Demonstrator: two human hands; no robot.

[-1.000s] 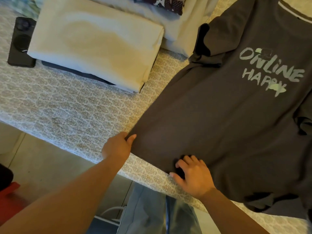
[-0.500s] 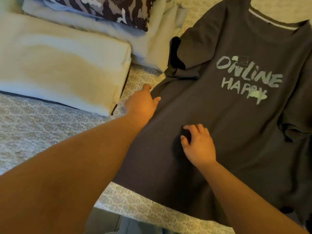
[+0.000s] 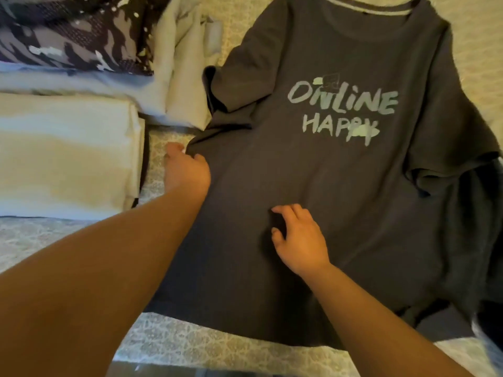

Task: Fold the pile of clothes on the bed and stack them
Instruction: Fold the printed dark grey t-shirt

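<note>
A dark grey T-shirt (image 3: 340, 186) printed "ONLINE HAPPY" lies face up and spread out on the patterned bedspread (image 3: 190, 346), collar away from me. My left hand (image 3: 187, 170) is at the shirt's left side edge just below the sleeve, and its thumb and fingers pinch that edge. My right hand (image 3: 299, 238) rests on the middle of the shirt's front with bent fingers, fingertips pressing on the cloth. A folded cream cloth (image 3: 68, 156) sits to the left.
Behind the cream stack lie a pale blue cloth (image 3: 68, 81), a camouflage-patterned garment (image 3: 73, 34) and a rumpled cream garment (image 3: 185, 63). More dark cloth (image 3: 490, 254) bunches at the right edge. The bed's near edge runs along the bottom.
Both hands have moved up from the shirt's bottom hem: the left along the left side edge to below the sleeve, the right onto the middle of the front. The view has shifted up the bed.
</note>
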